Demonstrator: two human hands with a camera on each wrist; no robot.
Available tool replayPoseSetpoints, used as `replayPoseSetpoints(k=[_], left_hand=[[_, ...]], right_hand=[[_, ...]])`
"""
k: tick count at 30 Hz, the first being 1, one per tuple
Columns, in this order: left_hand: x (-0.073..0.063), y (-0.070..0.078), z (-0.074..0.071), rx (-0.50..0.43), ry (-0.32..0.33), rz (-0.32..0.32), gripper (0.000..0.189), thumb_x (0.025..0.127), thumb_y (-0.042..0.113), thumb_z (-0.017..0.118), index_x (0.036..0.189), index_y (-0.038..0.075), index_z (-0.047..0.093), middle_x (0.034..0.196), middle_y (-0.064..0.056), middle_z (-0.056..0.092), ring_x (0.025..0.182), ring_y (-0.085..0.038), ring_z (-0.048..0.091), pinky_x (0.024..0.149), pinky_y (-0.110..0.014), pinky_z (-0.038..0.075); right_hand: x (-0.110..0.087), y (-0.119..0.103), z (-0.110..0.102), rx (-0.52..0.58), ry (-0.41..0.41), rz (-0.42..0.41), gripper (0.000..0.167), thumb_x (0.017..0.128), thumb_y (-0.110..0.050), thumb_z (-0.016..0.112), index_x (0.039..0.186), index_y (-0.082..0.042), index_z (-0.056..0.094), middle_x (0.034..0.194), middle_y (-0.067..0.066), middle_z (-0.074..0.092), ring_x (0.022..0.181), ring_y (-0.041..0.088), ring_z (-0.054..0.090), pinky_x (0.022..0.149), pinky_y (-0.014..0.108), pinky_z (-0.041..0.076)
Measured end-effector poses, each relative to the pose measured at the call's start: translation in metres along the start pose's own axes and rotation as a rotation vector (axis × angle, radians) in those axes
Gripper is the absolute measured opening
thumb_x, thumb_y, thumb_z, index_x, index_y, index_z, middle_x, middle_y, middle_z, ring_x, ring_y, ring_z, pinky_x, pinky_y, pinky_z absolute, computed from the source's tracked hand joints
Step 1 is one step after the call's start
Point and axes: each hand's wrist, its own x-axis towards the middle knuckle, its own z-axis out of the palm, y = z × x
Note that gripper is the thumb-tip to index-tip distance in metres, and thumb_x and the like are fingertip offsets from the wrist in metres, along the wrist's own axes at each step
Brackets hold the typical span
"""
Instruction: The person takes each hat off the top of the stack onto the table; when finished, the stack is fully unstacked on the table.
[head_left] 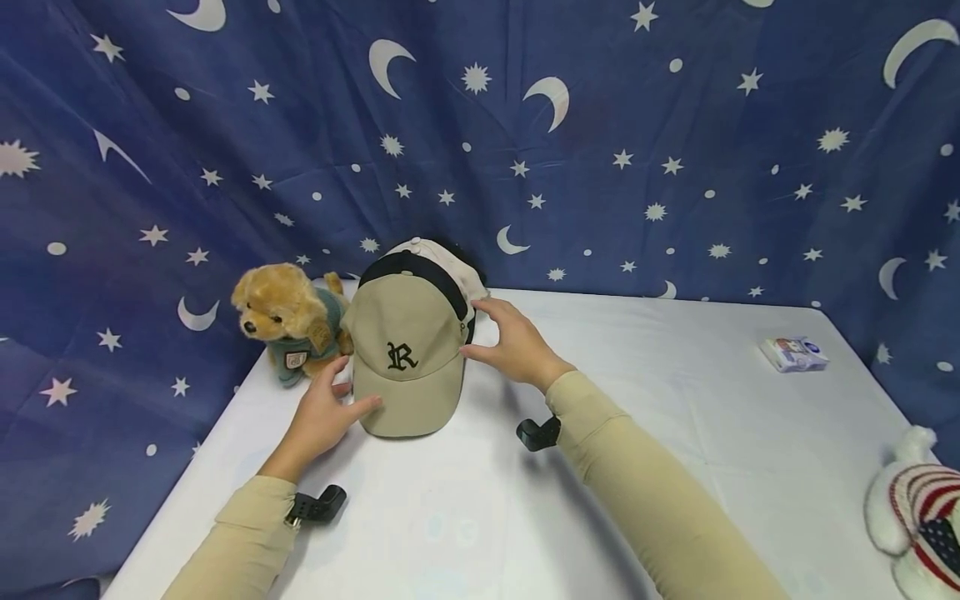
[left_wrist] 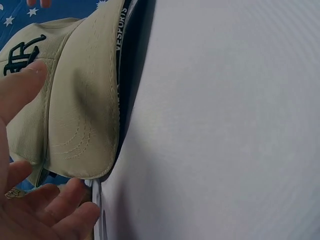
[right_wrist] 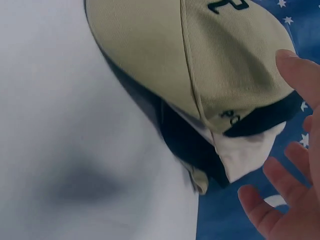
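A khaki baseball cap (head_left: 408, 333) with a dark "R" on its front sits on top of a stack of caps at the back left of the table. Beneath it show a dark cap (head_left: 411, 265) and a cream cap (head_left: 442, 258). My left hand (head_left: 322, 417) is at the left side of the brim, thumb in front and fingers spread; whether it touches the brim cannot be told. Beside the crown on the right, my right hand (head_left: 517, 342) has its thumb and fingers apart. The right wrist view shows this hand (right_wrist: 295, 180) holding nothing.
A plush dog (head_left: 288, 312) in a green vest sits just left of the caps. Far right on the white table (head_left: 637, 467) lies a small packet (head_left: 795, 354). A white plush toy (head_left: 915, 508) with flag-patterned clothing is at the right edge. Behind hangs a starry blue curtain (head_left: 600, 233).
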Motion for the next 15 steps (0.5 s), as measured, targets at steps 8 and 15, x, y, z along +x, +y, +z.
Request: replayPoseSetpoints(k=[8, 15], left_hand=[[0.001, -0.001, 0.005, -0.019, -0.007, 0.012, 0.092, 0.089, 0.029, 0.077, 0.157, 0.001, 0.021, 0.157, -0.029, 0.024, 0.135, -0.046, 0.041, 0.106, -0.056, 0.038], [0.004, -0.002, 0.008, -0.016, -0.033, -0.002, 0.096, 0.088, 0.032, 0.078, 0.157, 0.0, 0.019, 0.158, -0.029, 0.022, 0.134, -0.046, 0.041, 0.106, -0.056, 0.038]], right_hand=[[0.01, -0.012, 0.011, 0.043, -0.009, -0.04, 0.074, 0.089, -0.033, 0.078, 0.151, -0.008, 0.044, 0.15, 0.011, 0.046, 0.137, 0.027, 0.043, 0.112, 0.042, 0.034], [0.018, -0.02, 0.015, 0.086, -0.034, -0.013, 0.074, 0.09, -0.033, 0.076, 0.152, -0.01, 0.042, 0.149, 0.01, 0.046, 0.131, 0.026, 0.047, 0.109, 0.041, 0.038]])
